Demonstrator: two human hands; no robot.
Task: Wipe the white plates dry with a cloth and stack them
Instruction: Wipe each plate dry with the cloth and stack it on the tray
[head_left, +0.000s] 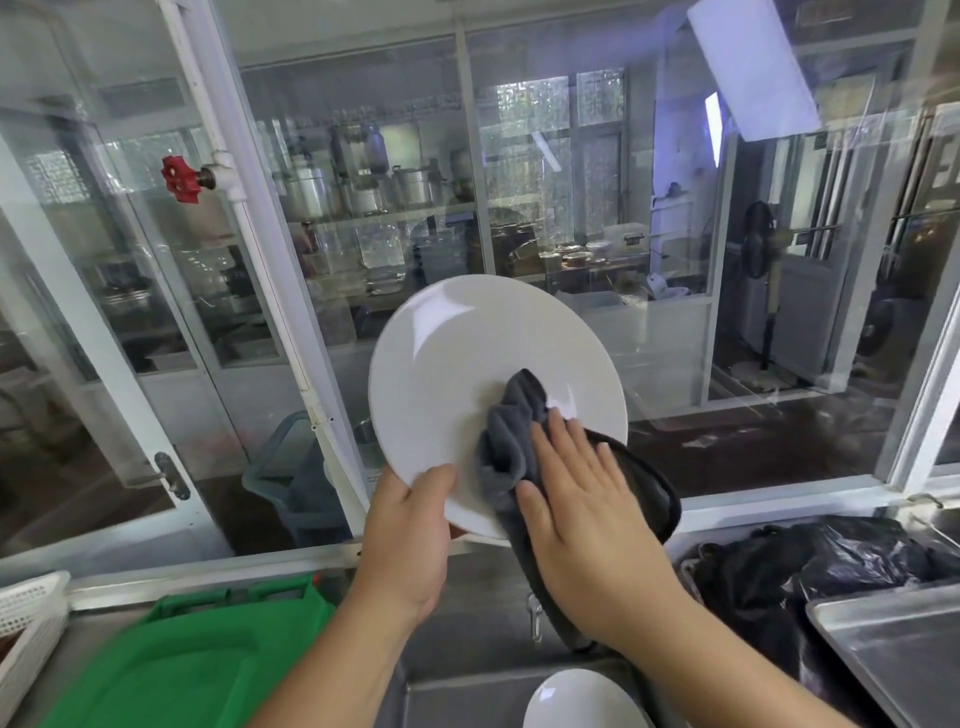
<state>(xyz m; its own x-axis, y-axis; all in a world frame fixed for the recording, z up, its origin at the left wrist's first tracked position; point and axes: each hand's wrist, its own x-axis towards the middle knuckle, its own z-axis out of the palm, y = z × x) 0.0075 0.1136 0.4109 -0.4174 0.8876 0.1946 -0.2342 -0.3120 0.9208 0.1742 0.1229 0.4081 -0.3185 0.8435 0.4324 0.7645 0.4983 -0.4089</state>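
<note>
The right hand (574, 486) lies flat, fingers straight and together, pressing a grey cloth (511, 431) against the face of a white plate (457, 364). The left hand (410, 525) grips the plate's lower edge, thumb over the front rim and fingers curled behind, holding it tilted up in the air in front of the window (519, 182). The cloth bunches up over the plate's middle and trails down under the right palm, past the wrist.

This looks like the wiping step — the cloth covers only the lower right part of the face, so the upper and left areas probably have yet to be dried. The next move likely calls for sweeping the cloth round the rest of the face, then turning the plate in the left hand to reach the back.

Below, at the bottom edge of the view, another white plate (576, 701) sits low — possibly the start of the stack, though I cannot tell. A green tray (197, 660) lies to the left, a metal tray (893, 654) to the right.
</note>
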